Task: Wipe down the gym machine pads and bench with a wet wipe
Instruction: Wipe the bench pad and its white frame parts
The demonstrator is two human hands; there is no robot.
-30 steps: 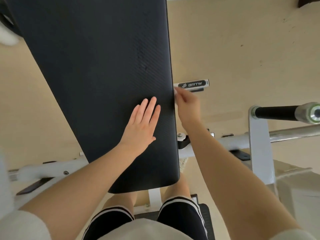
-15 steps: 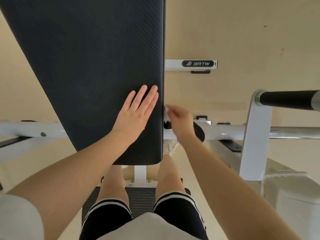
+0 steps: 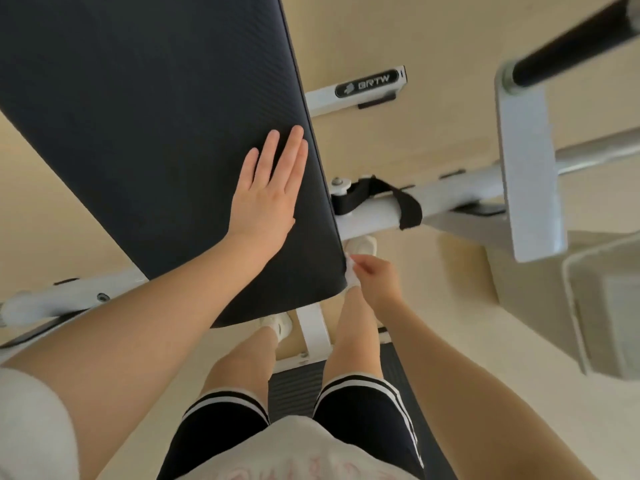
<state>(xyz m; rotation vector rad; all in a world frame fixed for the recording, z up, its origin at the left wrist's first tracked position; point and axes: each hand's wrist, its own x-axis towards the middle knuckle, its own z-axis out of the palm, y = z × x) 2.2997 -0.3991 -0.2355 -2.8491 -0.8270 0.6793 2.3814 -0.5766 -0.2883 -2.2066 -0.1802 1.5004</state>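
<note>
A long black padded bench (image 3: pixel 149 126) fills the upper left of the head view. My left hand (image 3: pixel 266 199) lies flat on its top near the right edge, fingers together and holding nothing. My right hand (image 3: pixel 375 284) is pinched on a small white wet wipe (image 3: pixel 350 271), pressing it against the pad's right side edge close to the near corner. Most of the wipe is hidden by my fingers.
A white frame tube (image 3: pixel 381 209) with a black strap (image 3: pixel 391 199) runs right from under the bench. A white upright bracket (image 3: pixel 526 174) carries a black-gripped bar (image 3: pixel 581 39). A pale block (image 3: pixel 606 303) sits at right. My legs and shoes stand below, on beige floor.
My right hand has slid the wipe along the pad's right edge toward me, from beside the logo plate down to the near corner. My left hand stayed flat on the pad.
</note>
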